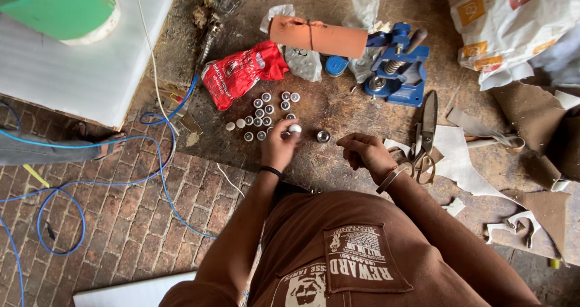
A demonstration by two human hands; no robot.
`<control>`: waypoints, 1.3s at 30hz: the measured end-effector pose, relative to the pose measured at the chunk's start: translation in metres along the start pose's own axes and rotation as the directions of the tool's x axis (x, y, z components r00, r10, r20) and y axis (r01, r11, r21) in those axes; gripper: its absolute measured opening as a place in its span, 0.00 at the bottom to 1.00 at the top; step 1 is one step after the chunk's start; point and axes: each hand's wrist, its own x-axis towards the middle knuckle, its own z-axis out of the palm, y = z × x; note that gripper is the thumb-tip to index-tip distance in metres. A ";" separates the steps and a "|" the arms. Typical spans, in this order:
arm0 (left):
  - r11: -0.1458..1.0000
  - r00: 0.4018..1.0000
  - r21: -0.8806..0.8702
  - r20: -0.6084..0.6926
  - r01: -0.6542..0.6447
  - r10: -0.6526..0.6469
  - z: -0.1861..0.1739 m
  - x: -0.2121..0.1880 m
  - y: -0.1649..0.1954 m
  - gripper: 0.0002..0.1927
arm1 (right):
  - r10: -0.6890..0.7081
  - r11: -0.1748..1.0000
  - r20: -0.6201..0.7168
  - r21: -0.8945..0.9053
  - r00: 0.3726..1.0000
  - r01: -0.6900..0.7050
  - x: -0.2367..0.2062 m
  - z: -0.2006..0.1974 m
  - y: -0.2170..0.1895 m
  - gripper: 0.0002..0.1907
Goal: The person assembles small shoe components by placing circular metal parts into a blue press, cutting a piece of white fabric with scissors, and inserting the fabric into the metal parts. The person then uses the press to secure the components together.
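One white button cap [295, 127] pinched in the left hand [279, 145], over the middle of the worn work board [338, 111].
Right hand [365, 153] loosely curled, contents hidden; cap cluster [264, 114] just beside; blue press [397, 65] towards the board's far edge.

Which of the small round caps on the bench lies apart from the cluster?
The single round cap lies alone between the left hand and right hand; the other caps are grouped beside the red bag.

Red crinkly plastic packet [241, 71] w/ white print lies on the worktop, left of the clear bags. White sack [507, 23] w/ orange and red squares sits top right.
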 end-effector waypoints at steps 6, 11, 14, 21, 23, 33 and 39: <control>0.957 0.971 0.164 0.046 -0.238 0.233 -0.039 0.049 -0.036 0.18 | 0.121 0.992 0.002 -0.025 0.993 -0.121 0.033 0.039 0.030 0.11; 0.830 0.883 0.318 0.264 -0.459 0.388 -0.030 0.094 -0.042 0.18 | 0.091 0.992 -0.133 -0.069 0.987 -0.101 0.064 0.109 0.049 0.12; 0.724 0.780 0.318 0.395 -0.612 0.485 -0.031 0.108 -0.048 0.18 | 0.034 0.999 -0.247 0.010 0.969 -0.033 0.054 0.142 0.057 0.13; 0.736 0.727 0.270 0.549 -0.620 0.411 -0.052 0.123 -0.068 0.21 | 0.165 0.961 -0.543 0.276 0.824 -0.011 -0.025 0.150 0.090 0.07; 0.888 0.802 0.201 0.542 -0.414 0.251 -0.054 0.128 -0.066 0.20 | 0.172 0.934 -0.577 0.353 0.798 0.054 -0.041 0.148 0.102 0.08; 0.760 0.731 -0.555 0.664 0.339 0.159 -0.014 0.106 0.070 0.38 | 0.121 0.886 -0.573 0.431 0.810 0.172 -0.060 0.118 0.101 0.09; 0.583 0.935 -0.779 0.344 0.232 0.089 0.011 0.100 0.157 0.29 | 0.083 0.892 -0.607 0.399 0.790 0.213 -0.078 0.037 0.071 0.09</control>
